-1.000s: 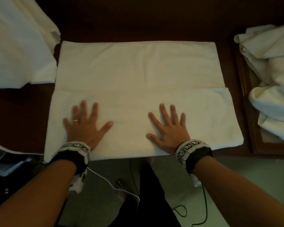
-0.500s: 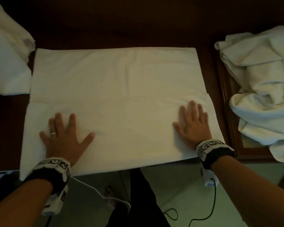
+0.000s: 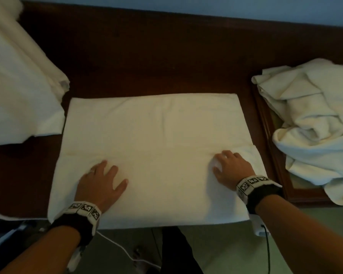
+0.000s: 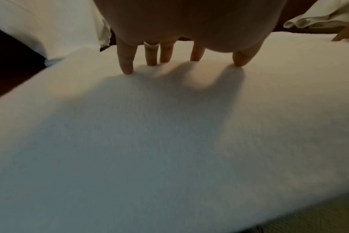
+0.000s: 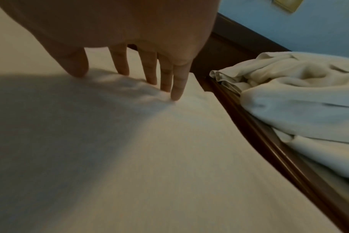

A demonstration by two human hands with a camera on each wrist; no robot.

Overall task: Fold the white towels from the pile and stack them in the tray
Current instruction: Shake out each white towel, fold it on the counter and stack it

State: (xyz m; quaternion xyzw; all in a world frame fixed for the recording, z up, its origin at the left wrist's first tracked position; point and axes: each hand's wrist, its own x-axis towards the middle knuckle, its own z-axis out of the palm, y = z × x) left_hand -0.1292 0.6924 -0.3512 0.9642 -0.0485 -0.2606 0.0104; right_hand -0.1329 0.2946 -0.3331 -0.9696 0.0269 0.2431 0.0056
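Observation:
A white towel (image 3: 156,131) lies flat on the dark wooden table (image 3: 147,56), its near part folded over as a flap. My left hand (image 3: 103,180) rests on the left of the flap, fingers spread, and its fingertips (image 4: 127,69) touch the cloth near the flap's far edge. On the right of the flap is my right hand (image 3: 228,167). Its fingertips (image 5: 176,97) press down and a small ridge of cloth is rucked up between thumb and fingers. Neither hand lifts the towel (image 5: 169,157).
A crumpled pile of white towels (image 3: 313,127) lies on a wooden tray (image 3: 265,123) at the right, close to the towel's right edge. More white cloth (image 3: 18,95) covers the table's left end. Cables hang below the near table edge.
Both hands have slid away from me to the flap's far edge. The right hand's fingers went from flat to tips-down, rucking the cloth. The head view has shifted.

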